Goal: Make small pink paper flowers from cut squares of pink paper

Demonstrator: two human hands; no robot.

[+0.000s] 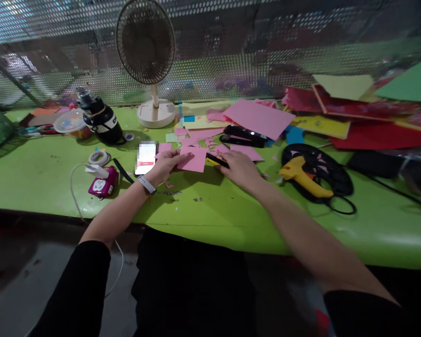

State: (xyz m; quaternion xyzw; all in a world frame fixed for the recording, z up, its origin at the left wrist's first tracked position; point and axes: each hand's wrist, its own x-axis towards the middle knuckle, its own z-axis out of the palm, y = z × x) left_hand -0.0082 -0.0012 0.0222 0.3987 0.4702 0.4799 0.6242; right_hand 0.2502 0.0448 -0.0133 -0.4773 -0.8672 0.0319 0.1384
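My left hand, with a watch band at the wrist, pinches a square of pink paper between thumb and fingers above the green table. Just right of the square, my right hand has its fingers curled at a slim black-and-yellow tool; its exact kind is unclear, as the hand covers part of it. Pink scraps lie around and behind both hands. A black stapler rests behind my right hand, beside a larger pink sheet. Left of my left hand is a phone with a lit screen.
A fan and a black bottle stand at the back. A tape roll and a purple socket adapter with a cable sit left. To the right, a yellow glue gun lies on a black tray, near stacked coloured sheets.
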